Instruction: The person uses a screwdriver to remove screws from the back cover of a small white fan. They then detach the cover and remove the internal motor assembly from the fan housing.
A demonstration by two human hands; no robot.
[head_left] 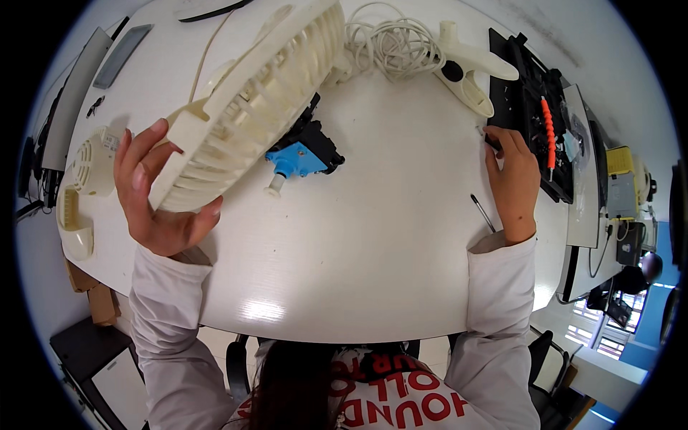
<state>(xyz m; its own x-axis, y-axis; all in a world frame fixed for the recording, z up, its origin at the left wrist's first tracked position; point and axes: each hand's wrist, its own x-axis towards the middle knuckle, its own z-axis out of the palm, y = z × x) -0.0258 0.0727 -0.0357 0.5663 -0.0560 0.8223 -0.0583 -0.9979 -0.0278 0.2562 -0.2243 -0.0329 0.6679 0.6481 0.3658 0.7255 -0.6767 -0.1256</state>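
At left, the slatted housing [247, 107] is clamped by the left hand [147, 218], seemingly to keep it tilted, while a dark piece [492, 142] is pinched at right by the right hand [516, 178].

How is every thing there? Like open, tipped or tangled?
Slatted cream shell, tilted
Left grip, closed on shell
Right grip, closed on small dark object
Blue-and-black mechanism, uncovered
White cable, coiled messily
Black case, open
Orange rod, inside case
Cream vented cover, detached
Slim rod, lying flat
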